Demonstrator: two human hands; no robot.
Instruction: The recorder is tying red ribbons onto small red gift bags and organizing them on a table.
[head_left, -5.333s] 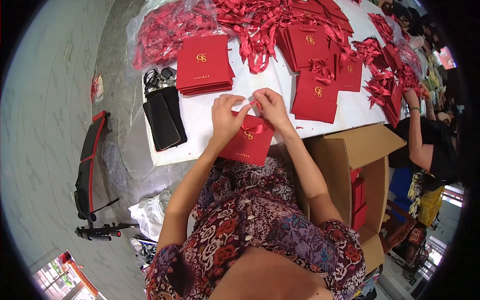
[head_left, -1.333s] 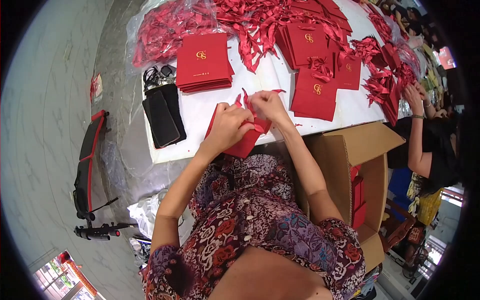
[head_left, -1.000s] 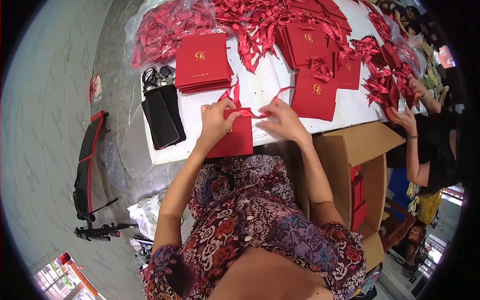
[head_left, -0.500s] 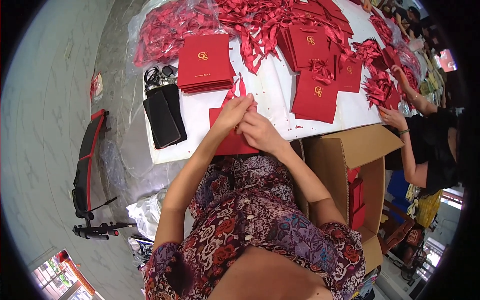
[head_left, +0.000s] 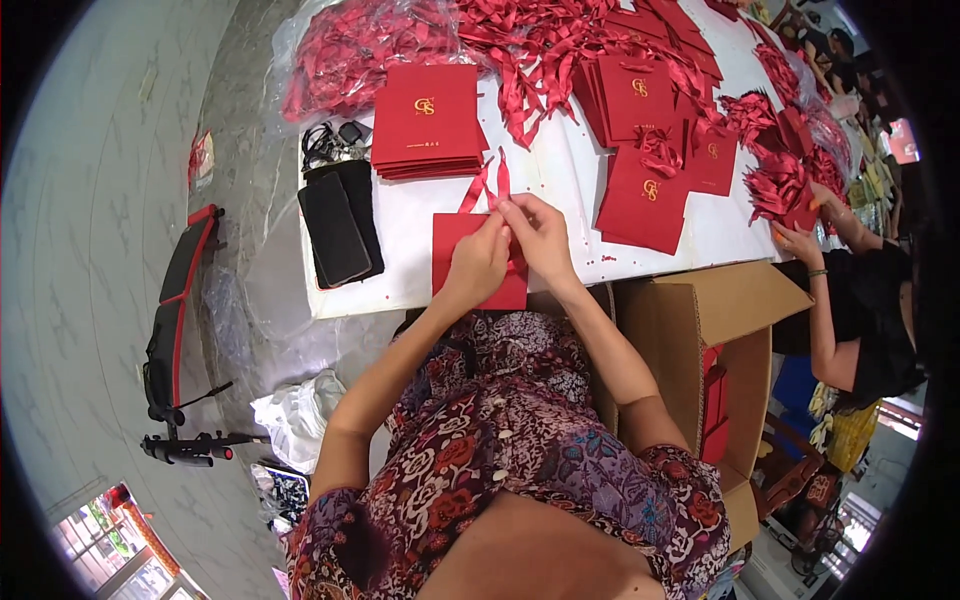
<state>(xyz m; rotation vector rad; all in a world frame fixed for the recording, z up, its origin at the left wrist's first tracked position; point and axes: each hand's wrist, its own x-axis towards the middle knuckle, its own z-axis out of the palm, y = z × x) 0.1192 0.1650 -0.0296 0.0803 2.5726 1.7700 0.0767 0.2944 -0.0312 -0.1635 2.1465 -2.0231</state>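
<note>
A flat red paper bag (head_left: 450,240) lies at the table's near edge under my hands. From its top a red ribbon (head_left: 502,170) stands up in loops. My left hand (head_left: 480,262) rests over the bag, its fingers pinched together at the ribbon. Beside it, my right hand (head_left: 538,232) pinches the ribbon between thumb and forefinger, the fingertips of both hands nearly touching. Just beyond lies a stack of red bags (head_left: 425,120) with gold print. To the right are more red bags (head_left: 645,200) with ribbons attached.
A black phone (head_left: 335,235) lies on a dark cloth at the left, near keys (head_left: 335,145). Loose red ribbons (head_left: 525,90) and a plastic bag of ribbons (head_left: 365,60) cover the far side. An open cardboard box (head_left: 740,300) stands right. A co-worker's hands (head_left: 800,240) handle ribboned bags.
My right hand has moved up and forward to the ribbon, while my left hand has drawn slightly back toward me. The view has shifted a little.
</note>
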